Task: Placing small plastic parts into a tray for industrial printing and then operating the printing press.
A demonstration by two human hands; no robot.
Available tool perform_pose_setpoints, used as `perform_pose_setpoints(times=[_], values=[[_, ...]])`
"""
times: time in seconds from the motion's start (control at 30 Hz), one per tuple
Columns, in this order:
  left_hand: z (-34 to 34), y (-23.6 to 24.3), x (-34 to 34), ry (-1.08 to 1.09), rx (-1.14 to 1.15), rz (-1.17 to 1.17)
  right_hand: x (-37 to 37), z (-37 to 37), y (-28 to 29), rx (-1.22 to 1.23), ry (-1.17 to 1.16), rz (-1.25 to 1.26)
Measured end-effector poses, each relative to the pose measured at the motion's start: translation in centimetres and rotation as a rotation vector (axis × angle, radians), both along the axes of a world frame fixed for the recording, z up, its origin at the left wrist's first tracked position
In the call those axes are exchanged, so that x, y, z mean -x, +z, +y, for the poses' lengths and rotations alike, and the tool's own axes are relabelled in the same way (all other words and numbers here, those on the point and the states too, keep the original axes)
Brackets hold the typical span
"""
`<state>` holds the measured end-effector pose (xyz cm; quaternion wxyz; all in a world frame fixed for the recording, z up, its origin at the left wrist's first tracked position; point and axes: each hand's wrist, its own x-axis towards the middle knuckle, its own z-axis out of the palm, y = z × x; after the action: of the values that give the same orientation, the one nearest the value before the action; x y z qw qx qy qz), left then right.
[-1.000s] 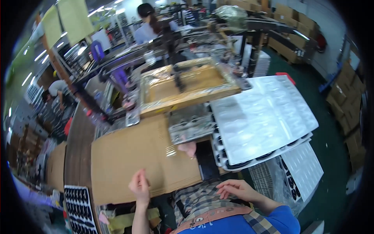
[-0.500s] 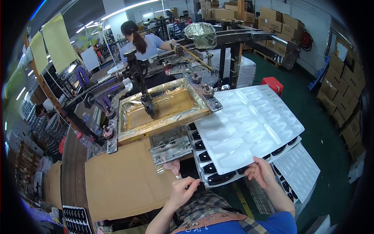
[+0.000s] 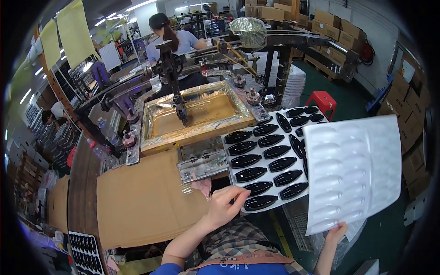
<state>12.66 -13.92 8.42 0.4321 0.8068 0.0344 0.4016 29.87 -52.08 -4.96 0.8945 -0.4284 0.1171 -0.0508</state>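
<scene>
My right hand (image 3: 337, 233) grips the lower edge of a white moulded plastic tray sheet (image 3: 353, 169), which is raised and tilted on the right. Its rows of hollows show, and I see no parts on it. Left of it lies another white tray (image 3: 262, 165) with rows of glossy black elongated parts (image 3: 271, 140). The lifted sheet covers some of this tray's right side. At the tray's near left corner is my left hand (image 3: 228, 205), fingers curled and pressed together beside the black parts. Whatever it may pinch is hidden.
A screen-printing frame (image 3: 149, 145) with a brown-gold surface stands ahead, below a metal printing arm (image 3: 174, 87). Cardboard (image 3: 142, 201) covers the bench at left. A red stool (image 3: 323, 100) and stacked cartons (image 3: 337, 32) are at right. Another person (image 3: 183, 39) works beyond the machine.
The white sheet has swung right and up off the tray, uncovering the black parts. My right hand moved right and down with it. My left hand shifted slightly up and right.
</scene>
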Motion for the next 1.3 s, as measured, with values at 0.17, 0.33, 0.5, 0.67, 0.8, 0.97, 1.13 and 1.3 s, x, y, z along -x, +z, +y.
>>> perform_pose_setpoints(times=[0.17,0.33,0.5,0.67,0.8,0.97,1.13,1.3], values=[[-0.7,4.2,-1.0,-0.122,-0.179,-0.174,0.1,-3.5,-6.1,-0.100,0.049,0.093],[-3.4,7.8,0.3,-0.152,-0.346,-0.063,-1.0,-2.6,-5.8,0.031,0.083,0.062],[-3.0,8.8,3.0,-0.033,-0.436,-0.041,-0.5,0.2,-3.2,0.271,0.273,-0.046],[-0.6,7.9,9.2,0.004,-0.180,0.157,1.1,8.5,1.0,0.364,0.496,-0.217],[3.0,3.9,18.5,0.200,0.440,0.117,4.9,15.8,7.1,0.387,0.855,-0.380],[2.4,-3.9,33.4,0.801,0.642,-0.284,8.0,23.3,14.4,0.610,1.339,-0.788],[-4.5,-7.6,44.3,1.279,0.718,-0.328,5.7,26.6,16.5,1.069,1.215,-1.438],[-7.6,-9.5,44.1,1.314,0.839,-0.566,4.3,26.5,15.4,1.444,1.196,-1.713]])
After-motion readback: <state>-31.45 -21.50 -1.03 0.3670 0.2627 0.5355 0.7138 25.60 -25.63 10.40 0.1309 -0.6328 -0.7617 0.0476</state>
